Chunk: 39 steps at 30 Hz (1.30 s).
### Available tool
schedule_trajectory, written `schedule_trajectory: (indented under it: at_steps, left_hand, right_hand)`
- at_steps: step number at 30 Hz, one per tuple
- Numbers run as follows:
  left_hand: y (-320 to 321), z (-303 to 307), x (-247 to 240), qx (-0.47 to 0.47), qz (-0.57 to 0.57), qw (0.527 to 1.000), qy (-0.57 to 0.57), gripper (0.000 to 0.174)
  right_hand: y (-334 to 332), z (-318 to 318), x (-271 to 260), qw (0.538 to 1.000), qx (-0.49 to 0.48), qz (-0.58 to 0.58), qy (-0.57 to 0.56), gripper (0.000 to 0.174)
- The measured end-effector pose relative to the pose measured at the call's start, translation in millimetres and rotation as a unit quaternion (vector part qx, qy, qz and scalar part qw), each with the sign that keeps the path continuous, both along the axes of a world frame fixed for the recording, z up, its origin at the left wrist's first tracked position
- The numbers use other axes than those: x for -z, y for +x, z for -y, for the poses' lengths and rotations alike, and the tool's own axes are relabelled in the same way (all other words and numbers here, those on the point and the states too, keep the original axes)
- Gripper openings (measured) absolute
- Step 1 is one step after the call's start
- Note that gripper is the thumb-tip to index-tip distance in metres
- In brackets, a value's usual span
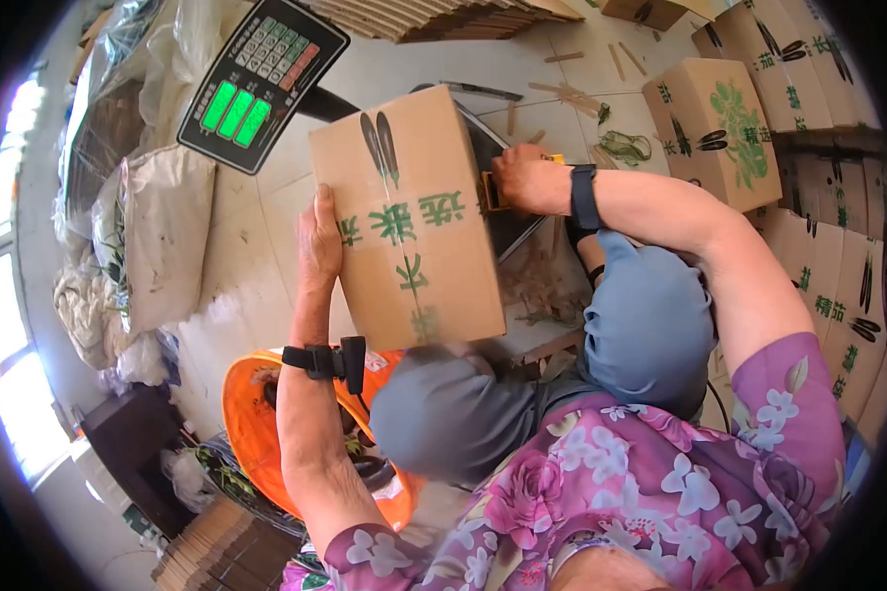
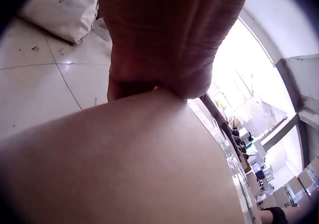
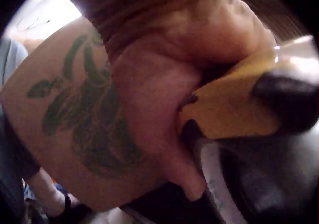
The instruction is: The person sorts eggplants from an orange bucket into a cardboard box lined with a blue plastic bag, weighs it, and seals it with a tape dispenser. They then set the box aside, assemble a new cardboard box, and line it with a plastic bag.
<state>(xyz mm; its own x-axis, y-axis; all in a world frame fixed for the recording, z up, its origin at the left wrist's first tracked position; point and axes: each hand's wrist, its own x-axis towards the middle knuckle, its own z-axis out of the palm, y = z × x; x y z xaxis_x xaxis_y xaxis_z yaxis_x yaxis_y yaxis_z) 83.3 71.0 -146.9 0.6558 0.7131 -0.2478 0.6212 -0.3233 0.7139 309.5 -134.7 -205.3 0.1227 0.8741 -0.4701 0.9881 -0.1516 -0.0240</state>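
Hands (image 1: 319, 241) on carton (image 1: 414, 227), green Chinese lettering, possibly tape dispenser (image 3: 234, 112)

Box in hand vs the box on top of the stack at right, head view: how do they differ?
The held box is braced by the left hand and met by the right hand, which grips a yellow tool; the stacked box is untouched. The held box shows a seam with green characters; the stacked box shows a large green plant print. Both are brown cardboard with green print.
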Motion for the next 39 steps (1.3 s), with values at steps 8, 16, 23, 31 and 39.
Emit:
schedule_trajectory:
  at_steps: [8, 16, 23, 31, 39]
  left_hand:
    - [-6, -7, 4, -0.027, -0.010, 0.999, -0.014, 0.072]
    - [-5, -10, 9, -0.039, 0.000, 0.999, -0.018, 0.072]
    - [12, 16, -2, -0.043, 0.075, 0.994, -0.072, 0.065]
    - [96, 114, -16, 0.213, 0.197, 0.947, 0.140, 0.083]
    - [86, 134, 4, 0.376, 0.150, 0.887, 0.222, 0.078]
  right_hand:
    - [28, 16, 10, 0.994, -0.002, -0.113, -0.006, 0.027]
    - [-16, -31, 16, 0.986, 0.038, 0.021, -0.162, 0.045]
    - [89, 76, 10, 0.924, -0.047, -0.298, 0.235, 0.039]
    - [140, 104, -158, 0.658, 0.457, -0.592, 0.086, 0.041]
    - [120, 89, -148, 0.707, 0.436, -0.554, 0.054, 0.041]
